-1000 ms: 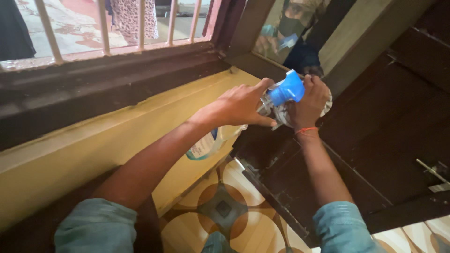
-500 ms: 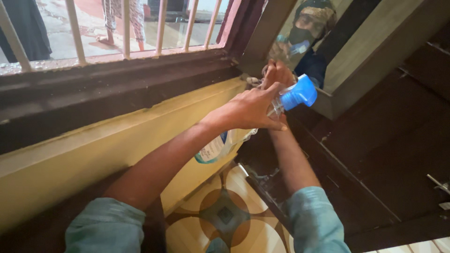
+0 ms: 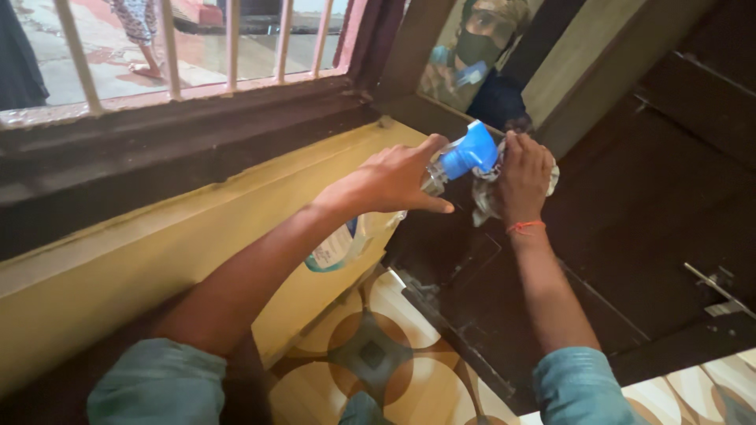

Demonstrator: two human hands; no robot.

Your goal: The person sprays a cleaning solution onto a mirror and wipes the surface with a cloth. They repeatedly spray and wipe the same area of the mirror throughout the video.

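A long yellow wall runs from the near left to the far middle. Above it sits a dark window sill with pale bars, and a street shows outside, where another person's bare feet stand. On the right is a big dark wooden door with a metal latch near its right edge. Low down is a floor with brown and cream round shapes. At the far top a mirror hangs on the door frame.

Two arms in teal sleeves reach out from the near edge. The left hand holds a spray bottle. Its fingers are wrapped around the bottle's neck, with one finger stretched out under the blue spray head. The bottle is see-through with a white and blue label. It lies tilted: the fat end hangs down to the near left, and the blue head points up to the far right.

The right hand is just past the blue head, almost touching it. It is closed tight around a bunched-up cloth, which pokes out below and beside the fingers. A thin orange thread is tied on that wrist.

So the blue head aims right at the cloth in the right hand. The cloth sits on the far right side of the bottle, and both hands are close together in front of the dark door.
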